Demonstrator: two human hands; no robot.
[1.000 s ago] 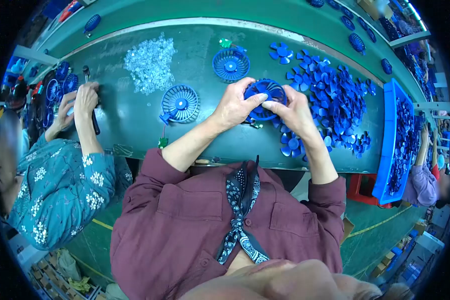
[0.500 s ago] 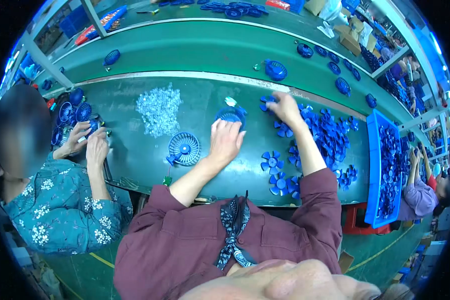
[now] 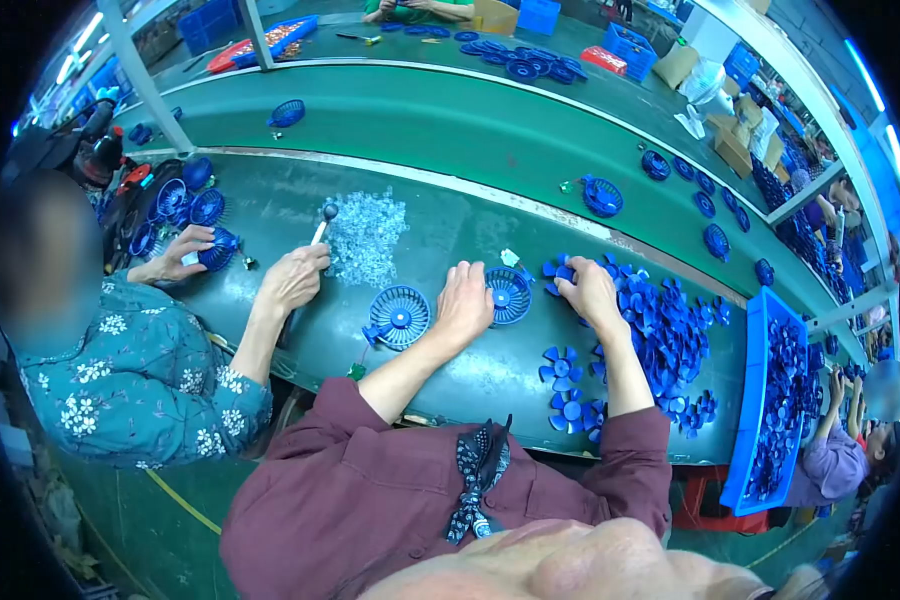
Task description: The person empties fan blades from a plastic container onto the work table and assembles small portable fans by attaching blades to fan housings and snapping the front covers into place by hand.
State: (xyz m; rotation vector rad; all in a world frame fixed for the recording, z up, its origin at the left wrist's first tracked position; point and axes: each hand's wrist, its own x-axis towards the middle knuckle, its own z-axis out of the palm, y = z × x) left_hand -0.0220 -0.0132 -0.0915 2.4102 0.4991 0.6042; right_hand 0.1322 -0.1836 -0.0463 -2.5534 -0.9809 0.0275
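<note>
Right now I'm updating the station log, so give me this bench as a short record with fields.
Left hand: at the edge of a blue fan housing
Right hand: fingers at a blue fan blade
Second housing: on the table, left of the left hand
Clear pieces: heaped beyond the second housing
Blade pile: between right hand and blue bin

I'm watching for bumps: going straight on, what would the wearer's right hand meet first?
The right hand would likely meet the blue bladed plastic rotor at its fingertips; contact is unclear.
</note>
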